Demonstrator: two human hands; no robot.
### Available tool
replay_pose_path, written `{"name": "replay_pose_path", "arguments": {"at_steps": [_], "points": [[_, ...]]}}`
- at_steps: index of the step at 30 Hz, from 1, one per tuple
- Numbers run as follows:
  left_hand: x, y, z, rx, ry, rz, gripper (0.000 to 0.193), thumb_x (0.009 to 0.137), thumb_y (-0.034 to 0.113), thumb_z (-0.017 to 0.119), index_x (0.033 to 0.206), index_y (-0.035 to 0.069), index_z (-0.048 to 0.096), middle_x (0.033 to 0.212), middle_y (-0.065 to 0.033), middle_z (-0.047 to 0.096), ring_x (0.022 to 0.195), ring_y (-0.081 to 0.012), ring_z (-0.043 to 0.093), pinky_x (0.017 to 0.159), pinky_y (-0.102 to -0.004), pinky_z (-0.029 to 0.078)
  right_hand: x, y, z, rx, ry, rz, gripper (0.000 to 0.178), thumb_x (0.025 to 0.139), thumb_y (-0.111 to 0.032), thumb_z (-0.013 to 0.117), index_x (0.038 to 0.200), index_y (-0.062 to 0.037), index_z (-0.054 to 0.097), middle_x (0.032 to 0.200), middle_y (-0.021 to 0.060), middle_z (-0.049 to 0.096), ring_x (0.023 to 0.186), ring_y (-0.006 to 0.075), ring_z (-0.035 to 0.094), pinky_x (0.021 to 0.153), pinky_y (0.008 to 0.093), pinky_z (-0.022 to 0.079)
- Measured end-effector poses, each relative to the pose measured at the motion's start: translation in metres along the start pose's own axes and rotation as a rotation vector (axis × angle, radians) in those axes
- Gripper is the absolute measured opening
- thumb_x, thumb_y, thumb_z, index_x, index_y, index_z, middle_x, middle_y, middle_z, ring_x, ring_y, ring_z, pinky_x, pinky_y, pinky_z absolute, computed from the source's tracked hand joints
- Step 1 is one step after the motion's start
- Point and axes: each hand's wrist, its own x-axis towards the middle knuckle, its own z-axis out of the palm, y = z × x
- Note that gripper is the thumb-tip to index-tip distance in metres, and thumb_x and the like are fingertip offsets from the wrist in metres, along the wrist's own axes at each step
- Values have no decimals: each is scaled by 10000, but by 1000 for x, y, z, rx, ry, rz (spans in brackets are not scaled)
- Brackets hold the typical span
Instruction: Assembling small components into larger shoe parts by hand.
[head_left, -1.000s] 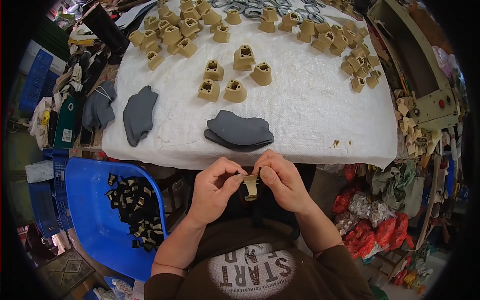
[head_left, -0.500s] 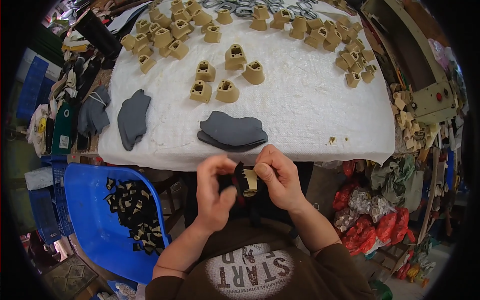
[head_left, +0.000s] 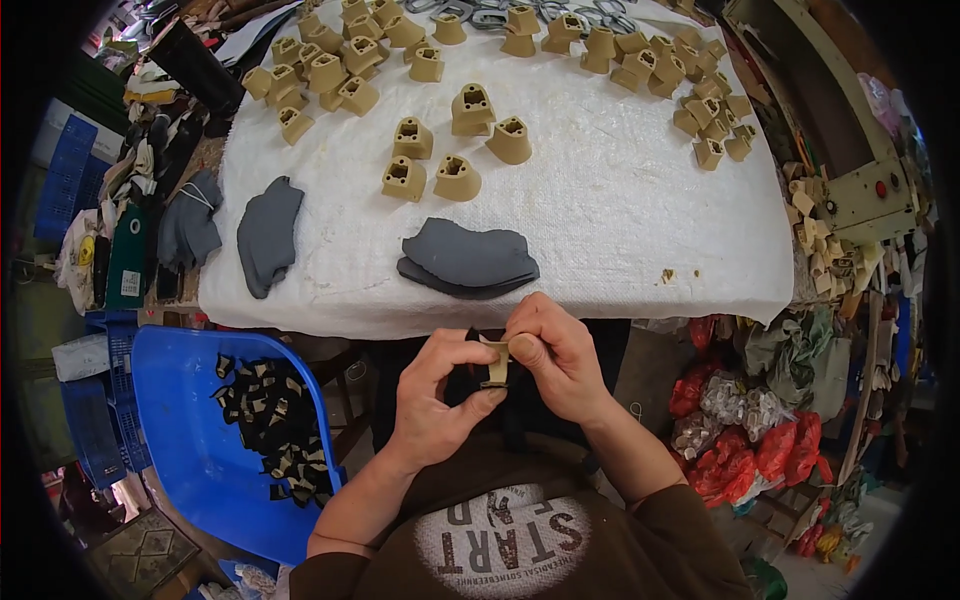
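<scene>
So both hands are on one little tan block [head_left: 497,366], held up just off the near edge of the table [head_left: 610,230], a bit right of the middle of that edge. The right hand [head_left: 553,362] is pinching its top right side between thumb and bent fingers. The left hand [head_left: 440,390] has it gripped too, thumb down at the bottom end, fingers up by the top left, with a bit of black material [head_left: 473,336] poking up there.

On the table, a dark gray stack [head_left: 470,255] sits close to the near edge, and another gray pile [head_left: 270,235] is over by the left edge. Five loose tan blocks [head_left: 457,180] stand around the middle, with a bigger bunch [head_left: 325,72] toward the far left corner. Below the near left corner there's a blue tub [head_left: 175,430] with black-and-tan pieces [head_left: 265,410] in it.
</scene>
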Motion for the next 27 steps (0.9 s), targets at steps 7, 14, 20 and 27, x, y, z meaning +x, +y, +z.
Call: {"name": "replay_pose_path", "arguments": {"at_steps": [7, 14, 20, 27], "points": [[-3, 5, 0, -285, 85, -129, 838, 760, 182, 770, 1372, 15, 221, 1083, -68, 538, 935, -137, 519, 873, -286, 398, 4, -18, -22, 72, -102, 205, 231, 870, -68, 609, 1092, -4, 587, 876, 73, 589, 755, 123, 579, 671, 241, 474], [-3, 10, -3, -174, 4, -231, 688, 736, 206, 789, 1275, -23, 430, 1062, -64, 533, 940, -132, 510, 855, -264, 408, 6, -19, -31, 328, -195, 345, 155, 807, 14, 657, 950, 6, 600, 872, 47, 574, 751, 95, 569, 649, 226, 464], [-5, 8, -7, -124, -58, -218, 612, 735, 217, 780, 1213, -38, 495, 1024, -62, 534, 875, -126, 501, 784, -249, 425, 11, -20, -27, 176, -277, 297, 128, 788, 2, 672, 889, -2, 593, 778, 41, 554, 636, 99, 562, 551, 233, 449], [-21, -2, -32, 26, 194, -217, 615, 759, 180, 723, 1277, -15, 453, 1085, -62, 524, 913, -134, 484, 825, -262, 411, 27, -19, -5, -362, -125, -145, 311, 736, -94, 729, 1002, -32, 580, 878, 71, 582, 828, 257, 554, 676, 345, 463]]}}
